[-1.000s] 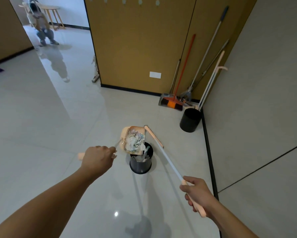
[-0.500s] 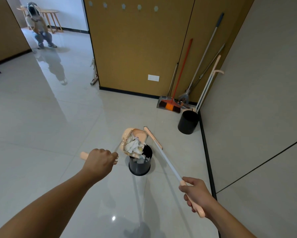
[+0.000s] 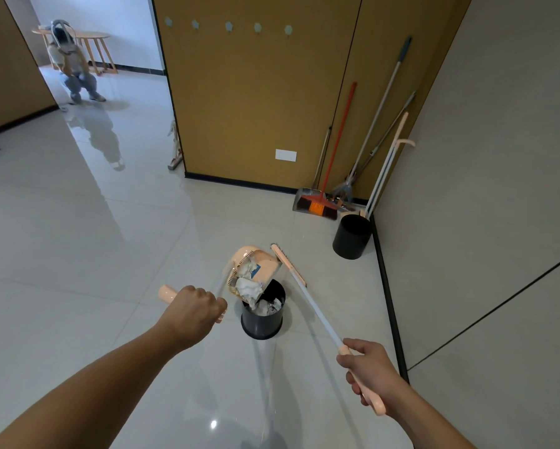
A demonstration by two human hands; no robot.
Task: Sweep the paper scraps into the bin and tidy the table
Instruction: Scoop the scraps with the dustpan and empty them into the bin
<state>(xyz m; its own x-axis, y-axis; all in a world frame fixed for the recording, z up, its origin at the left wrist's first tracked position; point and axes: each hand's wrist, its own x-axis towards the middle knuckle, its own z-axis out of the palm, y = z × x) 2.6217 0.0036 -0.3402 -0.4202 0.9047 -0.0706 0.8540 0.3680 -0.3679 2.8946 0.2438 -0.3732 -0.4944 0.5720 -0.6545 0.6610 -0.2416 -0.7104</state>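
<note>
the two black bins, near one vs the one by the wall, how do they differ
The near bin holds crumpled paper, with the dustpan tipped over it; the corner bin shows only a dark inside. The near bin stands on open floor; the corner bin stands by the wall beside leaning brooms. Both are round, black and upright.

Glossy pale tiled floor (image 3: 77,238) reflecting light. Ochre panel wall (image 3: 256,108) with black skirting and a white socket plate (image 3: 285,155). Grey wall (image 3: 499,189) on the right. Wooden table (image 3: 93,38) in the far room.
</note>
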